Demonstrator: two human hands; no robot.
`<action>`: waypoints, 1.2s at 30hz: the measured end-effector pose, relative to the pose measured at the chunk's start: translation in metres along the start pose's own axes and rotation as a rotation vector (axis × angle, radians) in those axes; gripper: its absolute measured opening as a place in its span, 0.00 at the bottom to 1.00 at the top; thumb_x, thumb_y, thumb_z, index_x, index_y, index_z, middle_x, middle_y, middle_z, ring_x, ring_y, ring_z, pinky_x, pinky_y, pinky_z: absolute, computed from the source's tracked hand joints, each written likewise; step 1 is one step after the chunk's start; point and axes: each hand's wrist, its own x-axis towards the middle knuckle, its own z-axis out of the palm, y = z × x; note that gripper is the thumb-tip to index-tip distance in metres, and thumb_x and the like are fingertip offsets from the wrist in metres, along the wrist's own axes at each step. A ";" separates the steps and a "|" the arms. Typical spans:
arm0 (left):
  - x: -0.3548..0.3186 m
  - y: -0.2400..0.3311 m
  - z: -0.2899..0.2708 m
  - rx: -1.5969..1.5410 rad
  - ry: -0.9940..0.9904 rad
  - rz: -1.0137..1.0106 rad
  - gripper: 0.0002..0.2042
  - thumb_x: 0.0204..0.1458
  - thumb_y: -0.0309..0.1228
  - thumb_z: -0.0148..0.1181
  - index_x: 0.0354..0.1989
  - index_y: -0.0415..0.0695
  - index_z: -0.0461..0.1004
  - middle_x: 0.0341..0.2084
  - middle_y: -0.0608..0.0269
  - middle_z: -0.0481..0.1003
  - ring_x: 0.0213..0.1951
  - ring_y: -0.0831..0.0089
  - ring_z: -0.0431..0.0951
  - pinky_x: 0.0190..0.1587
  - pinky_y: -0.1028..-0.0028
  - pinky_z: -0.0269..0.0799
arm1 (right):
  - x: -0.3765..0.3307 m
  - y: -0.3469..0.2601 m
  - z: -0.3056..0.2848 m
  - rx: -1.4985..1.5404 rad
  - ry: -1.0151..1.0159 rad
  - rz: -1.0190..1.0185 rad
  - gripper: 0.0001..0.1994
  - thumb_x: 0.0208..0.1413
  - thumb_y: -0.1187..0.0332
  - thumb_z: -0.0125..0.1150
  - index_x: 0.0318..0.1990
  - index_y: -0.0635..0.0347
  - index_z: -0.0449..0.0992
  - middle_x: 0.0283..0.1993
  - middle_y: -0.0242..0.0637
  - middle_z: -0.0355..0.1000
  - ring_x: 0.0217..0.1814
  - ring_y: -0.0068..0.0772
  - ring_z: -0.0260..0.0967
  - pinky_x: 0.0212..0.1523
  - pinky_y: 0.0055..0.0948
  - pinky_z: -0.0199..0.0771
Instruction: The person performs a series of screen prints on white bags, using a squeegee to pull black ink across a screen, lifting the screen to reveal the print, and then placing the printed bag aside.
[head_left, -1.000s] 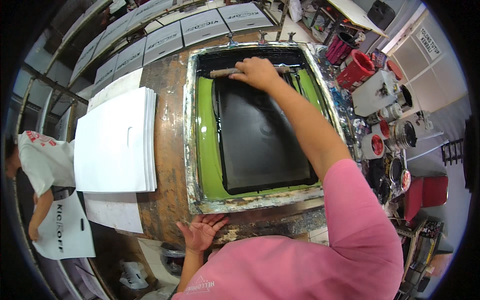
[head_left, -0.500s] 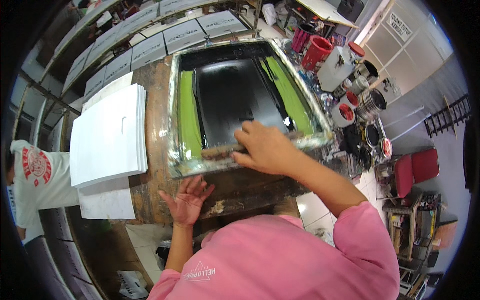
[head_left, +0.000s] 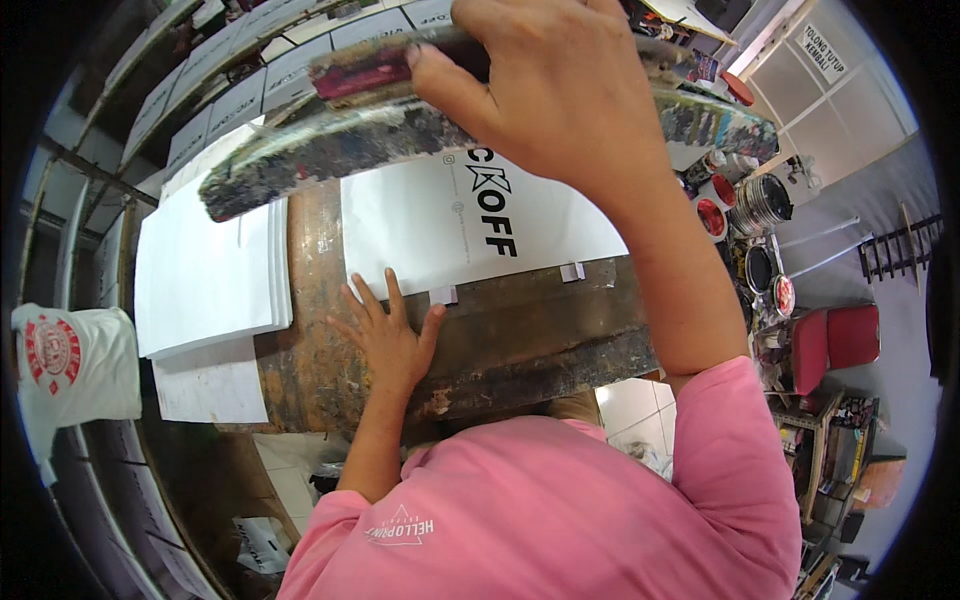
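My right hand (head_left: pixel 560 95) is raised at the top middle, its thumb closed over a stained wooden squeegee (head_left: pixel 365 80). Just below the squeegee, the paint-crusted near edge of the screen printing frame (head_left: pixel 290 160) is tilted up off the table, under the same hand. My far fingers are hidden. Beneath the frame lies a white sheet (head_left: pixel 400 225) with black print, its near edge against small pale tabs (head_left: pixel 443 296). Fingers spread, my left hand (head_left: pixel 390 335) is palm down at the sheet's near left corner and holds nothing.
A stack of white sheets (head_left: pixel 210 270) lies on the left of the worn wooden table (head_left: pixel 315 300). Racks with printed sheets (head_left: pixel 290 75) stand behind. Paint cans (head_left: pixel 760 205) and a red chair (head_left: pixel 850 335) are at right. A person's white shirt (head_left: pixel 85 365) shows at far left.
The frame has swung up from flat on the table, with the squeegee lifted along by my right hand, baring the printed sheet. My left hand has turned palm down and moved forward.
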 end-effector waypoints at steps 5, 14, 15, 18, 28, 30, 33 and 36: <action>-0.005 0.008 0.014 -0.023 -0.086 -0.044 0.53 0.58 0.73 0.43 0.79 0.38 0.49 0.78 0.33 0.41 0.79 0.38 0.30 0.69 0.28 0.11 | 0.017 0.002 -0.002 -0.028 -0.096 0.061 0.26 0.64 0.49 0.52 0.23 0.64 0.75 0.20 0.42 0.70 0.26 0.43 0.70 0.47 0.46 0.66; 0.010 0.016 -0.003 -0.132 0.078 0.012 0.43 0.63 0.59 0.54 0.76 0.36 0.55 0.74 0.42 0.57 0.77 0.44 0.49 0.74 0.36 0.31 | 0.044 0.008 -0.037 0.227 -0.373 0.134 0.26 0.66 0.53 0.49 0.20 0.62 0.74 0.15 0.39 0.67 0.19 0.42 0.65 0.48 0.50 0.69; 0.020 0.018 -0.009 -0.174 0.124 0.047 0.41 0.64 0.55 0.57 0.75 0.36 0.58 0.72 0.41 0.61 0.76 0.46 0.55 0.75 0.40 0.37 | 0.030 0.016 -0.007 0.123 -0.158 0.066 0.26 0.66 0.53 0.48 0.19 0.62 0.74 0.15 0.39 0.67 0.19 0.42 0.64 0.49 0.50 0.69; 0.072 0.037 -0.043 -0.453 0.351 0.109 0.31 0.64 0.46 0.62 0.66 0.31 0.71 0.63 0.40 0.73 0.60 0.45 0.74 0.66 0.50 0.65 | 0.055 -0.009 -0.042 -0.012 -0.386 0.184 0.27 0.66 0.52 0.47 0.20 0.62 0.75 0.15 0.40 0.68 0.19 0.43 0.66 0.51 0.49 0.70; 0.071 -0.016 -0.074 -1.056 0.602 -0.240 0.23 0.62 0.22 0.61 0.67 0.36 0.72 0.41 0.53 0.83 0.33 0.79 0.78 0.38 0.76 0.77 | 0.038 -0.003 -0.016 -0.014 -0.162 0.083 0.24 0.66 0.50 0.45 0.23 0.54 0.74 0.17 0.31 0.65 0.21 0.29 0.59 0.50 0.48 0.71; 0.061 -0.045 -0.087 -1.158 0.653 -0.243 0.26 0.64 0.21 0.59 0.71 0.36 0.66 0.40 0.55 0.82 0.34 0.80 0.78 0.37 0.76 0.77 | 0.037 0.001 -0.008 0.104 -0.212 0.134 0.23 0.66 0.50 0.46 0.25 0.54 0.76 0.18 0.30 0.67 0.21 0.26 0.60 0.46 0.45 0.71; 0.047 -0.095 -0.118 -1.113 0.581 -0.380 0.27 0.63 0.21 0.60 0.71 0.35 0.66 0.39 0.54 0.82 0.35 0.81 0.79 0.36 0.78 0.76 | 0.038 -0.005 0.001 0.271 -0.210 0.282 0.22 0.64 0.51 0.49 0.25 0.56 0.77 0.19 0.33 0.70 0.22 0.31 0.63 0.44 0.44 0.69; 0.046 -0.162 -0.131 -1.046 0.588 -0.377 0.30 0.60 0.20 0.62 0.72 0.35 0.64 0.41 0.53 0.82 0.34 0.81 0.79 0.38 0.78 0.76 | 0.024 0.029 0.003 -0.024 -0.100 -0.004 0.25 0.69 0.46 0.51 0.53 0.60 0.82 0.43 0.53 0.81 0.38 0.56 0.80 0.42 0.43 0.77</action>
